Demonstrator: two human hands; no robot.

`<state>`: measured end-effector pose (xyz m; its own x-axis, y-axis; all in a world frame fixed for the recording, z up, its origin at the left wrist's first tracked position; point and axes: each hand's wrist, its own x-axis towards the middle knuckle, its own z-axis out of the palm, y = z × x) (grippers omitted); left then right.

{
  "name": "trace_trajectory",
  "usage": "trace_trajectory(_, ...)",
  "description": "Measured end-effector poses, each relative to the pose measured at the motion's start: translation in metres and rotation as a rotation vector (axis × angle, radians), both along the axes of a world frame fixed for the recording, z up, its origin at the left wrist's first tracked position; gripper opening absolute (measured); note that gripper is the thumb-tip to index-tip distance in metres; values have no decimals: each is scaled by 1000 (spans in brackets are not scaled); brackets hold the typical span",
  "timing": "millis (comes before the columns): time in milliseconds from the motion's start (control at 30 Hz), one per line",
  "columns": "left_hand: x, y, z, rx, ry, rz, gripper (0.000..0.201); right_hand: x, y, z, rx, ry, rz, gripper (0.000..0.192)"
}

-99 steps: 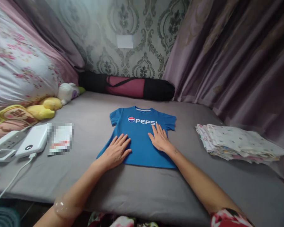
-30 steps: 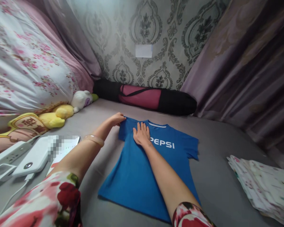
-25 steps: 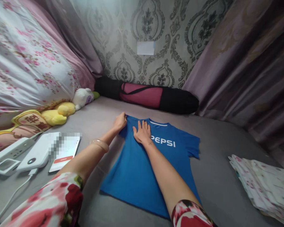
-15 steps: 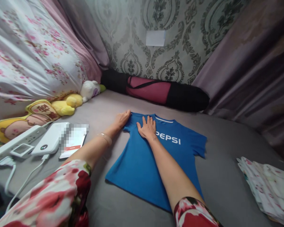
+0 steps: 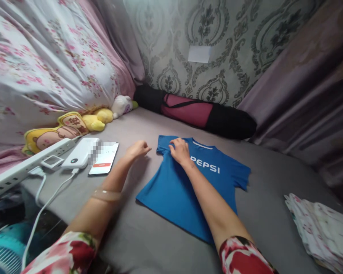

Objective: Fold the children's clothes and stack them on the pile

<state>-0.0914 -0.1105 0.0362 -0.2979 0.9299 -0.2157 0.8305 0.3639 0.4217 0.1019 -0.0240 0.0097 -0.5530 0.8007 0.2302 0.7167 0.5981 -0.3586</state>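
A blue T-shirt [image 5: 185, 190] with PEPSI in white letters lies spread on the grey sheet, its neckline away from me. My right hand [image 5: 179, 151] rests on its upper left chest near the shoulder, with bent fingers and the thumb apart from them. No fold of cloth shows between them. Left of the shirt's sleeve, my left hand [image 5: 138, 149] hovers apart from the cloth. Its fingers are curled together with nothing seen in them. Part of the shirt's lower right side is hidden under my right forearm.
At left lie a phone [image 5: 104, 159], a white power bank [image 5: 80, 153] with a cable and a power strip [image 5: 31, 163]. Plush toys [image 5: 95, 120] line the floral curtain. A black and pink long bag [image 5: 188, 110] lies by the wall. Folded cloths [image 5: 321, 228] sit at right.
My left hand has let go of the shirt's left sleeve and moved away to the left. My right hand stays on the shirt, its fingers now more bent. The view has shifted slightly.
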Motion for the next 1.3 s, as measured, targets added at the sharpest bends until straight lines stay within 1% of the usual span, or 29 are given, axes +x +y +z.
trace_trajectory(67,4,-31,-1,-53,-137,-38,31,-16,-15,10,-69,-78,93,22)
trace_trajectory(100,8,-45,-2,-70,-206,-51,31,-24,-22,13,-109,-117,102,23)
trace_trajectory(200,24,-78,-4,-95,-349,-64,36,-41,-37,14,-172,-177,11,33)
trace_trajectory(300,40,-100,-4,-51,-375,-45,40,-45,-39,6,-182,-159,-75,28)
trace_trajectory(367,48,-109,-3,-8,-365,-28,42,-44,-36,-1,-191,-91,-109,25)
trace_trajectory(467,55,-115,-4,23,-355,-24,43,-40,-27,-12,-247,111,-184,21)
trace_trajectory(567,57,-116,-9,25,-355,-29,39,-39,-20,-24,-288,321,-233,20)
trace_trajectory(700,57,-117,-15,14,-343,-26,28,-40,-16,-32,-281,455,-247,17)
trace_trajectory(767,56,-118,-14,18,-325,-6,23,-40,-16,-33,-290,481,-256,17)
trace_trajectory(867,57,-122,-11,35,-309,27,21,-40,-17,-32,-300,498,-256,16)
trace_trajectory(1033,57,-131,-11,101,-334,86,17,-40,-21,-33,-260,469,-247,15)
trace_trajectory(1100,57,-134,-13,127,-355,92,21,-41,-23,-34,-239,449,-231,15)
trace_trajectory(1167,57,-136,-13,141,-356,77,29,-42,-25,-36,-215,435,-216,15)
trace_trajectory(1233,58,-137,-14,131,-326,68,36,-44,-26,-37,-195,425,-209,15)
trace_trajectory(1300,58,-137,-16,101,-304,60,38,-45,-27,-38,-181,414,-206,15)
